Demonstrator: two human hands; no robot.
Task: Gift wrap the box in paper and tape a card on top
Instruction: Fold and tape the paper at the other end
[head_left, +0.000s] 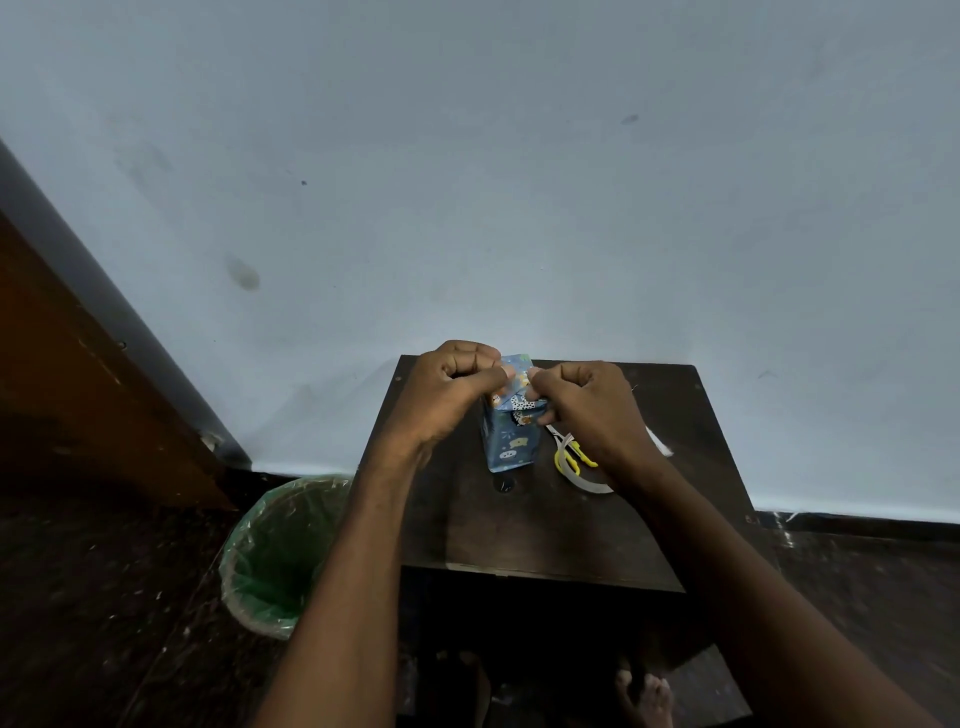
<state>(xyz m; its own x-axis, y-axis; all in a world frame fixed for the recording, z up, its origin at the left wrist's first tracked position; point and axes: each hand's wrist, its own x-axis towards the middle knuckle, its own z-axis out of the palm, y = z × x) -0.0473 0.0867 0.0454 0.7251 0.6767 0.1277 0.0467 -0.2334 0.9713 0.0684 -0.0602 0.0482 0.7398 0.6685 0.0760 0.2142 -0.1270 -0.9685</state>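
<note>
Head cam view, only one angle here. The box (506, 441) stands upright on a small dark surface (545, 530), already covered in blue paper (511, 452) with little cartoon prints. Both hands meet right at its top end. The left hand (447, 389) has its fingers curled in, thumb and fingertip pinching a folded paper flap at the top edge. The right hand (582, 400) does the same from the other side, fingers curled, pinching the flap's opposite corner, so both grips are closed tight on the paper and nearly touching each other.

Just below and to the right of the right-hand grip, a pair of yellow-handled scissors (571, 457) lies flat, partly hidden under the wrist, with a pale curved strip (592, 486) beside it; can't tell what that is. Nearer the person than the grips, the surface is bare dark wood up to its front edge. Off the left edge, down on the floor, sits a bin with a green liner (275, 556). A pale wall (519, 182) sits close behind the far edge.
</note>
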